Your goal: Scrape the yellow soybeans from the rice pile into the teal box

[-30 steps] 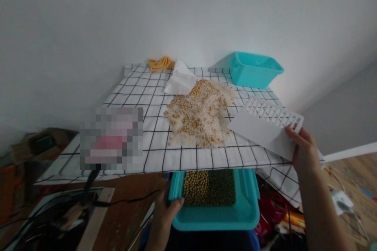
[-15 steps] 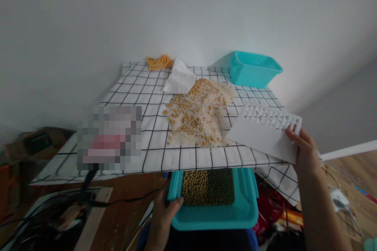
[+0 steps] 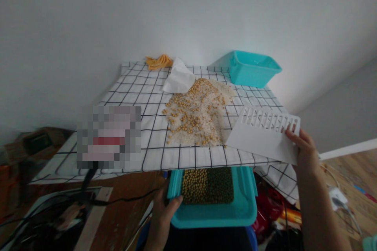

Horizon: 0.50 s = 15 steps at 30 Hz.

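Observation:
My left hand (image 3: 163,213) grips the left rim of a turquoise plastic bin (image 3: 213,216) below the table's front edge. Inside the bin, yellow soybeans (image 3: 193,186) lie beside dark green beans (image 3: 220,186). My right hand (image 3: 304,150) is closed on the right end of a white slotted plastic board (image 3: 259,141), fingers at its slots. The board is tilted low over the table, its left corner close to a spread heap of rice-like grains (image 3: 216,119) mixed with soybeans (image 3: 188,117). Whether the board touches the cloth I cannot tell.
A checked cloth (image 3: 154,125) covers the table against a wall. A second turquoise bin (image 3: 250,74) stands back right. A white tissue (image 3: 179,77) and a yellow cloth (image 3: 159,62) lie at the back. A blurred-out object (image 3: 110,135) is at left, with a black cable (image 3: 126,200) below.
The white board has shifted very slightly left and lies a little flatter. My left hand and the bin look nearly unmoved; the grain heap looks the same.

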Motion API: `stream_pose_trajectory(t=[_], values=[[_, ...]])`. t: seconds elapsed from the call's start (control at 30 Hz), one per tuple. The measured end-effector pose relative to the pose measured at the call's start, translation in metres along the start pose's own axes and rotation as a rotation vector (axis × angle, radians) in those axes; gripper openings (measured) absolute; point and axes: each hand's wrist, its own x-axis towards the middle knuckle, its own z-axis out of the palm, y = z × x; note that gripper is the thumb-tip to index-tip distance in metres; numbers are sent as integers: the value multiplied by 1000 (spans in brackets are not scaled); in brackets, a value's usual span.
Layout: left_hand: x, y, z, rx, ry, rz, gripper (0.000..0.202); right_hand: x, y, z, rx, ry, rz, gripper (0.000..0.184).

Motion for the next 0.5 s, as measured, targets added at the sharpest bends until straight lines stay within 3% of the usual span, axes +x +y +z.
stream_pose_trajectory(t=[0.2, 0.5], values=[[1, 0, -3, -54, -68, -68, 39, 1, 3, -4, -47, -37, -9, 21], [2, -6, -5, -83, -88, -118, 46, -4, -4, 4, -50, -107, 14, 24]])
